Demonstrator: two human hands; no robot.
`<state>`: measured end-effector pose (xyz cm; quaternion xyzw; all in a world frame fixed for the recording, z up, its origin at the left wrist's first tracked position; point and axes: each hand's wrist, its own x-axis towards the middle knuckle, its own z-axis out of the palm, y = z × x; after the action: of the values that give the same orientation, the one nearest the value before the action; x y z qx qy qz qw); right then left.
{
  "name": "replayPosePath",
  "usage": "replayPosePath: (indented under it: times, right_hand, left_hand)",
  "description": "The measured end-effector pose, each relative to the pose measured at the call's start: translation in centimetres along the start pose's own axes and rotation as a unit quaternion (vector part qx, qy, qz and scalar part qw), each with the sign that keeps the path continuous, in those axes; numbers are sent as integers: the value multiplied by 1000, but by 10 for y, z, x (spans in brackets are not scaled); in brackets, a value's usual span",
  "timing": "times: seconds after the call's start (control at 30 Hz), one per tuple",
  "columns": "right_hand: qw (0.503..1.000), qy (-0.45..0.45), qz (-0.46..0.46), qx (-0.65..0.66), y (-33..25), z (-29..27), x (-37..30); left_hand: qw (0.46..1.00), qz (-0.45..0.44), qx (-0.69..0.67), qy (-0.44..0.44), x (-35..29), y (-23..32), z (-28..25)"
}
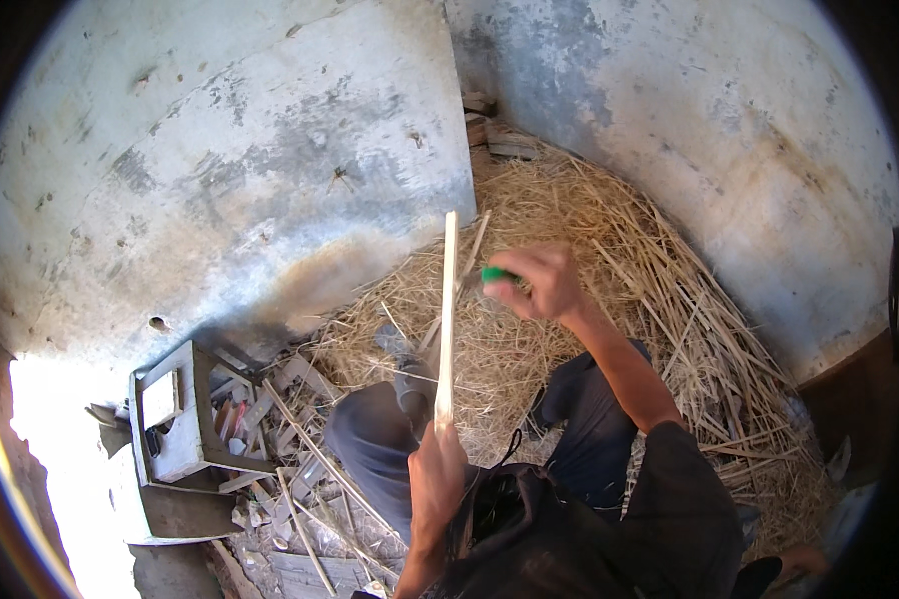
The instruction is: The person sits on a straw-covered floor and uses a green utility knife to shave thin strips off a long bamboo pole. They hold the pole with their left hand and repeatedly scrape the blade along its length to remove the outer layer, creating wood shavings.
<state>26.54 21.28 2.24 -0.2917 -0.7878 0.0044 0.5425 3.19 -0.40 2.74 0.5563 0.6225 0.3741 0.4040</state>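
Note:
My left hand (438,471) is closed around the lower end of a pale wooden stick (448,319), which rises straight up between my knees. To the right of the stick's upper half is my right hand (541,284), its fingers curled and slightly blurred. A small green object (497,275) shows between its thumb and fingers; its kind cannot be made out. The green object lies a short way off the stick, with a gap between them. Another thin pale strip leans just behind the stick's upper part.
Dry straw-like shavings (559,190) cover the floor ahead, with long thin strips (704,329) heaped at the right. A worn wooden stool-like frame (202,419) lies at the left among wood scraps (305,399). Stained walls (270,150) meet in a corner ahead.

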Motion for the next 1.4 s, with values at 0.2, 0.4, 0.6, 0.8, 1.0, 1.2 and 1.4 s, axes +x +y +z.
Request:
replayPosePath:
  times: [0.2, 0.4, 0.6, 0.8, 1.0, 1.2, 1.4]
  right_hand:
    - [996, 57, 48, -57, 18, -36, 12]
    - [991, -74, -106, 36, -36, 7, -8]
    - [988, -93, -112, 45, -61, 21, -10]
    - [990, -86, -110, 15, -59, 22, -8]
    - [996, -68, -52, -3, -40, 13, -7]
    - [998, 53, -8, -35, -2, -11, 16]
    - [996, -48, -72, 10, -29, 2, -1]
  left_hand:
    - [998, 35, -8, -45, -18, -15, 2]
    - [999, 37, -35, -6, 5, -2, -5]
    - [997, 49, -65, 8, 13, 0, -1]
    - [997, 38, -74, 6, 14, 1, 2]
    - [997, 11, -74, -26, 7, 2, -2]
    - [999, 28, -15, -22, -11, -15, 4]
    - [998, 65, 12, 23, 4, -10, -7]
